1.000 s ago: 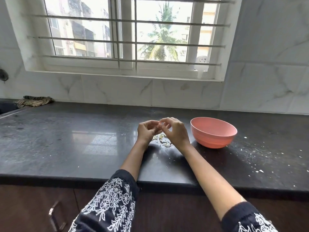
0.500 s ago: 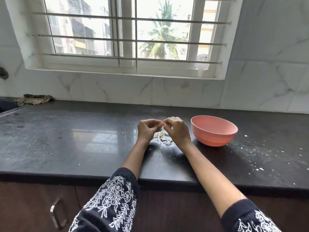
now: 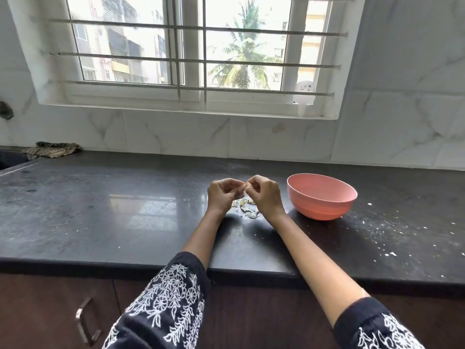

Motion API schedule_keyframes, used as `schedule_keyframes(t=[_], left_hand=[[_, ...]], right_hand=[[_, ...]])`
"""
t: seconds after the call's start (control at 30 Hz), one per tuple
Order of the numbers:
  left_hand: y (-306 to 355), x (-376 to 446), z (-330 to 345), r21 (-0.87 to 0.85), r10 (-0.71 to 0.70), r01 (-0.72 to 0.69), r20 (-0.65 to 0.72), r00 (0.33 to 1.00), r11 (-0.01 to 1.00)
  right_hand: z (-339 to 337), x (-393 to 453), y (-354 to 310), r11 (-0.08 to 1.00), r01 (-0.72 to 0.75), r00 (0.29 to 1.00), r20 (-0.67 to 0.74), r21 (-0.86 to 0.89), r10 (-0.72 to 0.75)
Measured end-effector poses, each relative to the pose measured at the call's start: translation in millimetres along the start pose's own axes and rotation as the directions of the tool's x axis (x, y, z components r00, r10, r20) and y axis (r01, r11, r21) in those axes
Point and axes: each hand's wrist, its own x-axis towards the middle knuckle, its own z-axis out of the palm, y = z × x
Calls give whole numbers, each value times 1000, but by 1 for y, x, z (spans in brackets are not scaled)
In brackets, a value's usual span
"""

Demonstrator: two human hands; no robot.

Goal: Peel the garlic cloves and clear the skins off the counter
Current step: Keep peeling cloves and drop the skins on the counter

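Both hands meet just above the dark table (image 3: 75, 210) at the centre of the frame. The left hand (image 3: 222, 195) and the right hand (image 3: 264, 195) have their fingers curled inward, fingertips drawn together, and between them they pinch a small pale garlic clove (image 3: 245, 185); it is too small to tell how much skin is left on it. The backs of both hands face the camera, and the forearms run down toward the lower edge of the frame, ending in dark sleeves (image 3: 171, 298) with white embroidery.

Directly beneath the hands, on the table, lies a small heap of papery garlic skins (image 3: 247, 210), showing in the gap between the two wrists. Just to the right of the right hand stands a pink bowl (image 3: 322, 197), upright on the table and apart from the hand; what it holds cannot be seen from this angle. White flecks (image 3: 387, 248) are scattered over the table at the right of the frame.

At the far left, against the tiled wall, sits a crumpled striped cloth (image 3: 51, 149). A barred window (image 3: 191, 59) fills the upper part of the frame, and a cabinet handle (image 3: 84, 323) shows at the lower left below the table's edge.
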Motion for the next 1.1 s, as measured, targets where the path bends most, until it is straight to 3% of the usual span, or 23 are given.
schedule_keyframes(t=[0.2,0.53,0.8,0.97,1.1], left_hand=[[2,1,2,-71,-44,43,-16,999,997],[10,-2,2,-339,-154,131,-40,987,932],[12,0,1,-420,-217,158,-95,972,893],[13,-1,2,-384,-237,188,-82,968,904],[13,-1,1,-381,-220,176,-75,973,908]], right_hand=[[1,1,-1,989,-84,996,4,122,84],[4,4,6,992,-88,995,-38,86,91],[3,6,8,992,-71,993,-84,104,80],[5,4,9,1000,-1,994,-113,-4,0],[3,3,9,995,-33,993,-114,-90,23]])
